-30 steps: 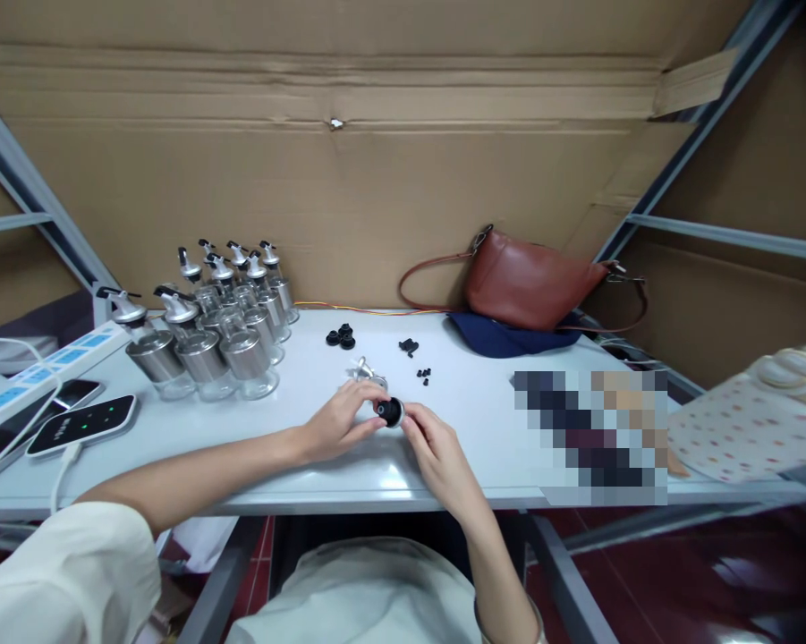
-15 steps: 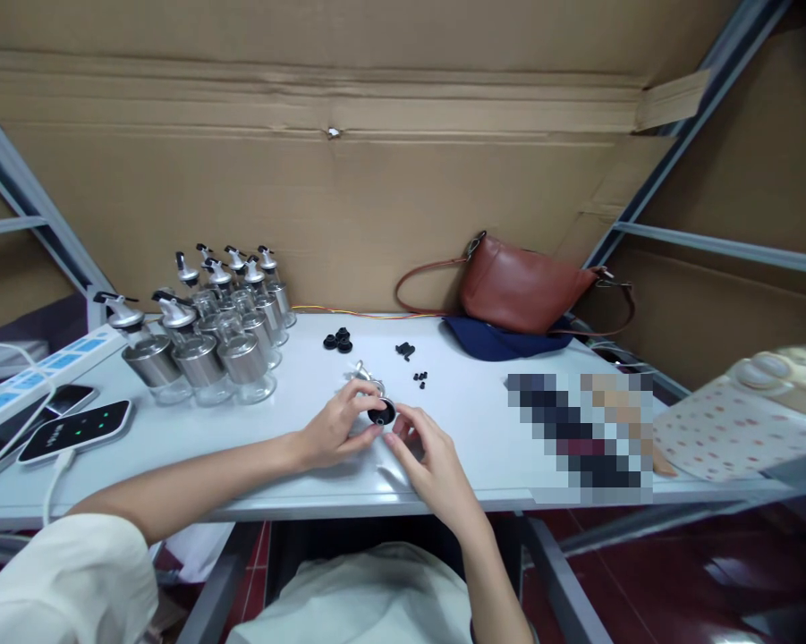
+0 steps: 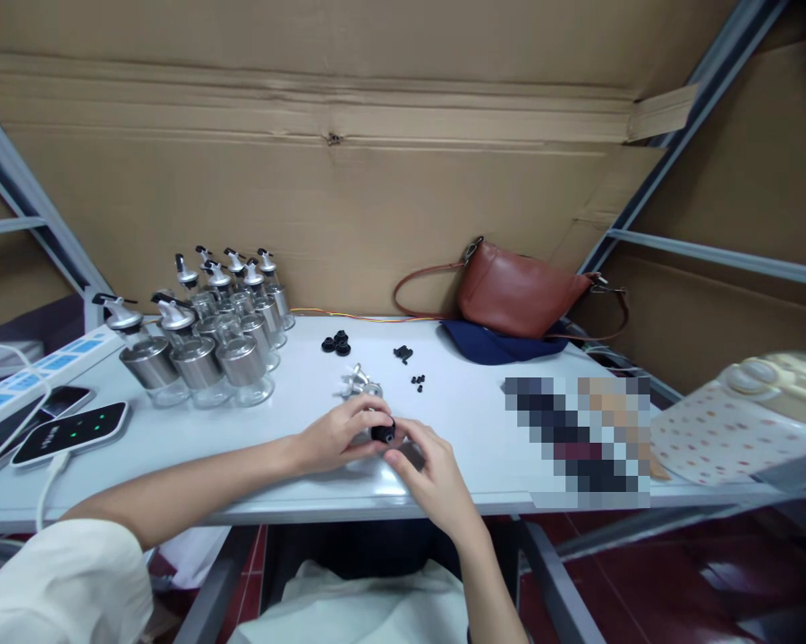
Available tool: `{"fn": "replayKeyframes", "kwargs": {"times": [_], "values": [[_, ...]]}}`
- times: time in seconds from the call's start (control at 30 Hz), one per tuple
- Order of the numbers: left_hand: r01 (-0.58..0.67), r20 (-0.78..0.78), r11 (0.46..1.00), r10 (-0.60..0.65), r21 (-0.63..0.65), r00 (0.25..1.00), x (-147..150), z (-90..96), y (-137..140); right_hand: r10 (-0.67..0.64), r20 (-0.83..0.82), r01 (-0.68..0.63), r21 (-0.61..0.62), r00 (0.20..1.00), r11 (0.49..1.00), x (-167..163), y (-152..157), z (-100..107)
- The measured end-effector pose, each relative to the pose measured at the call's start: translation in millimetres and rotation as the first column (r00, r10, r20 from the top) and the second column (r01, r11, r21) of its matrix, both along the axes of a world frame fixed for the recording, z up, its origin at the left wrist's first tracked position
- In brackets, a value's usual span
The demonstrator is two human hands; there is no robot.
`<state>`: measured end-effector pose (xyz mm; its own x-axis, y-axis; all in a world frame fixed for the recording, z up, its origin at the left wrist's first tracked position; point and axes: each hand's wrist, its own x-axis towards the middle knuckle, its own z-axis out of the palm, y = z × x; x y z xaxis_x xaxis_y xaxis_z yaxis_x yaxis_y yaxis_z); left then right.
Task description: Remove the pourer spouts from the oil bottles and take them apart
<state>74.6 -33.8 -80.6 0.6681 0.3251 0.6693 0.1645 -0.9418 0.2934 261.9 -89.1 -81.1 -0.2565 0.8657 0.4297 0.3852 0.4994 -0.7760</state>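
Close to the table's front edge, a small black stopper [image 3: 382, 433] is held between my two hands. The fingers of my left hand [image 3: 335, 436] close over its left and upper side. From the right, the thumb and fingertips of my right hand [image 3: 436, 470] pinch it; my fingers hide part of it. Silver pourer spouts [image 3: 360, 383] lie just beyond my left fingers. Farther back are black stoppers [image 3: 336, 343], small black levers [image 3: 403, 354] and several tiny black plugs [image 3: 419, 382], all loose on the white table [image 3: 456, 429].
Glass bottles with steel sleeves [image 3: 198, 362], several with spouts, crowd the left. A charging pad [image 3: 72, 434], a phone [image 3: 37, 413] and a power strip [image 3: 46, 371] lie nearer. A brown bag [image 3: 520, 288] rests on a navy cap [image 3: 489, 344]; a pixelated patch covers the right.
The black piece has tilted in my fingers, its wide round opening turned out of sight. My left fingers have closed further over it, and the spouts behind show more.
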Motion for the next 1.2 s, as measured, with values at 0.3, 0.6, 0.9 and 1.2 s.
{"fn": "replayKeyframes", "kwargs": {"times": [0.3,0.6,0.9,1.2], "values": [[0.006,0.043,0.997,-0.003,-0.078,0.999,0.6,-7.3,3.4,-0.086,0.057,0.092,-0.093,0.995,0.991,-2.1,-0.8,2.7],[0.007,0.027,0.996,-0.005,-0.090,1.000,0.9,-4.2,2.1,-0.089,0.101,0.095,-0.053,0.991,0.994,-3.3,-0.7,2.1],[-0.069,-0.016,0.989,0.072,0.133,0.997,1.8,4.2,-1.4,-0.061,0.034,0.065,-0.127,0.998,0.990,0.4,1.7,3.9],[-0.262,-0.043,0.843,0.318,0.470,0.947,4.3,10.5,-0.6,-0.077,-0.228,0.031,-0.200,0.971,0.979,-11.7,1.7,0.5]]}}
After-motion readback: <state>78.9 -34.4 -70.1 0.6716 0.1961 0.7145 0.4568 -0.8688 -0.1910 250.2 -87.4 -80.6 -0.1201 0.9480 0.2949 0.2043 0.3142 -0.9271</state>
